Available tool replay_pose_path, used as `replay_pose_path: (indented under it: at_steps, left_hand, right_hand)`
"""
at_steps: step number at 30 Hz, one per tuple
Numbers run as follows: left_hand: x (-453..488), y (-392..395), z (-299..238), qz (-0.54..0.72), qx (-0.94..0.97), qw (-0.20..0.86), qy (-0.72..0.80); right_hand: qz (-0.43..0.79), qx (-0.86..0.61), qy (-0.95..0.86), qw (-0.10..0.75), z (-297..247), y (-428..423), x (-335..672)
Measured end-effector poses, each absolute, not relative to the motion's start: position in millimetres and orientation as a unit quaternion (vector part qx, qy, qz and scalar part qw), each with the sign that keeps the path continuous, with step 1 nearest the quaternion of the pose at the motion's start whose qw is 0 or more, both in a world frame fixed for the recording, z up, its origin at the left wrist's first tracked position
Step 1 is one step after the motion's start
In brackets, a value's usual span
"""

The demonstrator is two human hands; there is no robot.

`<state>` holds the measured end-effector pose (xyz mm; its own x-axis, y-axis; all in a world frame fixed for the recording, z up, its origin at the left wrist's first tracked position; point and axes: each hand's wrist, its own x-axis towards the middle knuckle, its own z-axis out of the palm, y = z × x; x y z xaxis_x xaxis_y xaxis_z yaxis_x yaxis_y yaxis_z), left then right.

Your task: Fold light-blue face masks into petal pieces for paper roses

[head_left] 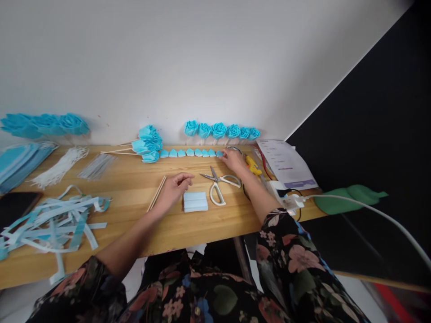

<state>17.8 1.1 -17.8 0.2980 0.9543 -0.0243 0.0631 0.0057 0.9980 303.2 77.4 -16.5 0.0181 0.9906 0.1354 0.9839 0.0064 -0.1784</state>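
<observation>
Flower-print sleeve [296,264] foremost; left hand [172,190] half-curled, empty, by pale-blue fabric stack [195,202]; right hand [232,159], grip unclear, apparently extends blue folded-petal row [190,153]; next: careful alignment.

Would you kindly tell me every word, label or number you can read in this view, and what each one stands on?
No text here can be read.
Printed sheet at the table's right end: several lines of print and a purple band, all too small and blurred to quote.
White power strip: no legible marking.
Scissors: no brand visible.
</observation>
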Motion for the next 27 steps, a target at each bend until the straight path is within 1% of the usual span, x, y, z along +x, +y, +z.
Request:
replay_pose_path:
  at_steps: [6, 12, 21, 25, 27]
  left_hand:
    - [18.3, 1.5, -18.4, 0.398, 0.593, 0.549, 0.434]
    - [17.9, 3.0, -18.5, 0.406, 0.586, 0.54, 0.446]
    - [17.3, 3.2, -19.6, 0.425, 0.593, 0.532, 0.429]
    - [13.0, 8.1, -17.1, 0.464, 0.575, 0.517, 0.431]
    - [10.8, 11.5, -16.0, 0.48, 0.561, 0.515, 0.435]
  right_hand:
    - [0.028, -0.699, -0.707, 0.1, -14.9, 83.7, 305.3]
    - [0.046, -0.702, -0.699, 0.125, -21.5, 97.4, 303.7]
    - [0.059, -0.702, -0.659, 0.264, 3.9, 71.3, 322.2]
    - [0.127, -0.659, -0.67, 0.317, 2.2, 44.7, 309.9]
    - [0.164, -0.622, -0.696, 0.32, 1.8, 29.5, 296.8]
